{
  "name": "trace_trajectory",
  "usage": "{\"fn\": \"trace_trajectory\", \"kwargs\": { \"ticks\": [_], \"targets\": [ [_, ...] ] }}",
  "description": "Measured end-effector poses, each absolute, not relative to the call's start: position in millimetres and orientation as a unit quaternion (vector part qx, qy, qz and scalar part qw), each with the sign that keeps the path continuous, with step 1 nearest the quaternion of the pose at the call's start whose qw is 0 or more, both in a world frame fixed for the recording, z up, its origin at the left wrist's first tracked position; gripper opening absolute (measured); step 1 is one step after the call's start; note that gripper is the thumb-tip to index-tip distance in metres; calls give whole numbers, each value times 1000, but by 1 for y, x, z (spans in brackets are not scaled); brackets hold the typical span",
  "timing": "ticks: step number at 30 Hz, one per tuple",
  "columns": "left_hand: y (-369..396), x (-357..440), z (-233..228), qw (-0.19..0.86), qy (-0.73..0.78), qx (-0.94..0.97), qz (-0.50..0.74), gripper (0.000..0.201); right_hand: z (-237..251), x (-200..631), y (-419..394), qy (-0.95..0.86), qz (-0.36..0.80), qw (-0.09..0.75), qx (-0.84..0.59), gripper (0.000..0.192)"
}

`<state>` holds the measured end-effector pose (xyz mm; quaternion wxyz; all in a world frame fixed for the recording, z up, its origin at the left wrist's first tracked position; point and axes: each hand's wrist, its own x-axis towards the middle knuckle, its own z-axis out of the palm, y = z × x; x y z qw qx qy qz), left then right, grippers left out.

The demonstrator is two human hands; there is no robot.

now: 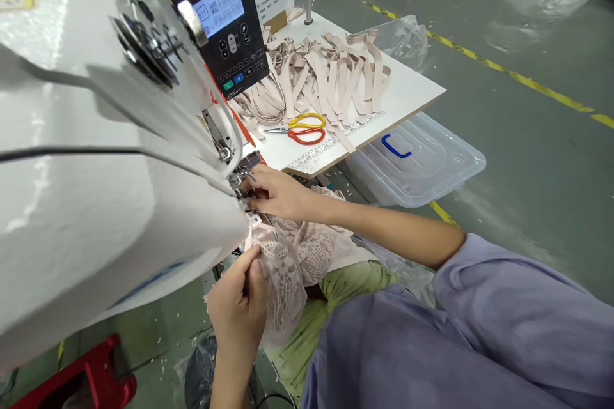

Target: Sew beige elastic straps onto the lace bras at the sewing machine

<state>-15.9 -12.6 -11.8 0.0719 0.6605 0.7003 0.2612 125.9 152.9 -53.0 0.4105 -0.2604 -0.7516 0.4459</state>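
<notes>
A pale pink lace garment (300, 252) hangs from the needle area of a white sewing machine (110, 204) down into my lap. My right hand (275, 193) presses the fabric's upper edge against the metal presser foot (242, 174). Lower down, my left hand (238, 303) pinches the lace edge beside the machine body. The needle itself is hidden behind the machine head and my fingers.
The black control panel (225, 19) has a lit screen. A heap of beige straps (319, 73) and yellow-and-orange scissors (304, 129) lie on the white side table (407, 92). A clear plastic bin (417, 160) sits on the floor; a red stool (81, 380) stands at lower left.
</notes>
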Motion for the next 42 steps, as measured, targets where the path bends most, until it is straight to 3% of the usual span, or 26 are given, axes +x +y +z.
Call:
{"fn": "trace_trajectory", "kwargs": {
  "ticks": [7, 13, 17, 25, 42],
  "targets": [
    [-22, -24, -28, 42, 744, 614, 261, 31, -56, 128, 154, -758, 422, 427, -255, 5],
    [-24, 8, -33, -127, 640, 704, 279, 45, -50, 127, 147, -752, 432, 416, -274, 2],
    [-24, 24, -31, -111, 652, 721, 207, 60, -42, 125, 143, -744, 450, 401, -288, 3],
    [-22, 17, -31, -112, 649, 726, 198, 51, -41, 120, 148, -757, 415, 388, -321, 7],
    [-13, 14, -36, -102, 640, 729, 219, 54, -44, 118, 154, -755, 424, 393, -309, 5]
  ]
}}
